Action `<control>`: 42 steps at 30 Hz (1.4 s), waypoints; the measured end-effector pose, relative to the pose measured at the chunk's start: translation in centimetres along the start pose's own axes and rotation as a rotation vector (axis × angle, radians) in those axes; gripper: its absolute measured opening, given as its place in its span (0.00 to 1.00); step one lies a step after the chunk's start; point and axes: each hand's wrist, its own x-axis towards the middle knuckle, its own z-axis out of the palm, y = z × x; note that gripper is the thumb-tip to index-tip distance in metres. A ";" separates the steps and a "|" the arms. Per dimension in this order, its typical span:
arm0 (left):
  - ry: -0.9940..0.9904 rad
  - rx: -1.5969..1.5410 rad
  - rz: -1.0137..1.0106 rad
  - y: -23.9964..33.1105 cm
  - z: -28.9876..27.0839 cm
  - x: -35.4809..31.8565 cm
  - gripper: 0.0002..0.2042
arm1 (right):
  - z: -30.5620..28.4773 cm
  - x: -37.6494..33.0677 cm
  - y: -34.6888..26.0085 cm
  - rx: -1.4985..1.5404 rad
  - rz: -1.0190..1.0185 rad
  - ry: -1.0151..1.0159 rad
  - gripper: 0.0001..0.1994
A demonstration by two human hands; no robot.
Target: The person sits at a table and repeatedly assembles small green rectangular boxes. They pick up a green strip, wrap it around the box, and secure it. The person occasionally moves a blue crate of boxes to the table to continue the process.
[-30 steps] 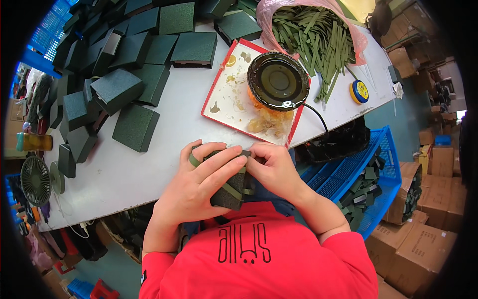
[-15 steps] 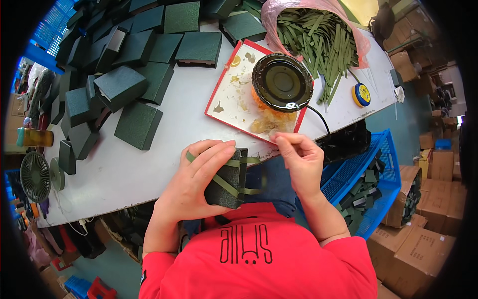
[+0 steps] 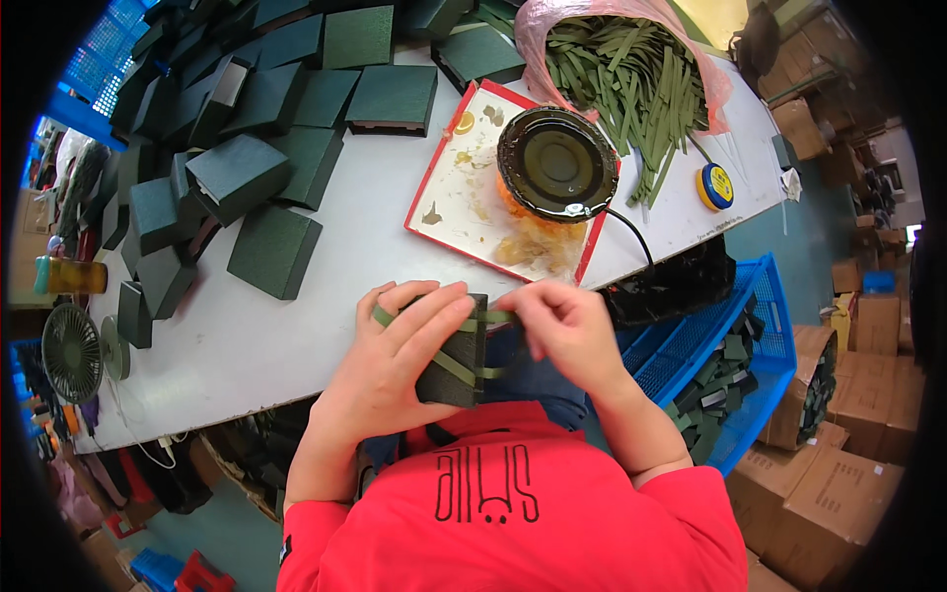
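My left hand (image 3: 400, 340) is wrapped round a small dark green box (image 3: 460, 347) at the table's front edge, its fingers lying across the top. Two strips of green ribbon (image 3: 450, 366) cross the box, and their ends stick out past its right side. A loop of the ribbon shows between the left fingers. At the upper ribbon end, my right hand (image 3: 569, 324) is closed, with its index fingertip and thumb against the strip; the fingers partly hide the contact.
A round pot (image 3: 558, 163) of dark amber liquid stands on a stained, red-edged tray (image 3: 446, 197), its cable trailing right. Behind it, a pink bag (image 3: 538, 39) spills green ribbon strips (image 3: 631, 84). Dark green boxes (image 3: 276, 252) crowd the left. A blue crate (image 3: 774, 335) stands at right.
My right hand has come from beside the tray, down and left, to the upper ribbon end. My left hand keeps its hold on the box, which has barely moved.
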 end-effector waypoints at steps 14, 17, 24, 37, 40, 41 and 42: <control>0.260 0.123 -0.569 -1.0 -7.9 -10.7 0.47 | -5.2 1.3 2.0 0.155 -0.375 0.477 0.04; 0.288 0.340 -0.814 -0.8 -9.2 -13.0 0.44 | -6.2 1.8 2.2 0.206 -0.395 0.474 0.03; 0.271 0.668 -1.076 -2.2 -10.7 -19.5 0.38 | -9.7 2.4 1.2 0.097 -0.373 0.556 0.10; 0.197 0.823 -1.179 -5.8 -12.2 -19.6 0.23 | -14.1 5.9 3.1 -0.751 -0.446 0.656 0.11; 0.246 0.971 -1.209 -5.1 -11.5 -17.1 0.23 | -14.0 7.0 3.1 -0.874 -0.486 0.624 0.13; 0.331 0.959 -1.123 -5.6 -11.4 -16.9 0.23 | -14.0 7.4 3.3 -0.891 -0.486 0.625 0.10; 0.418 0.929 -1.028 -6.1 -11.1 -16.1 0.24 | -14.2 7.5 3.3 -0.906 -0.535 0.645 0.09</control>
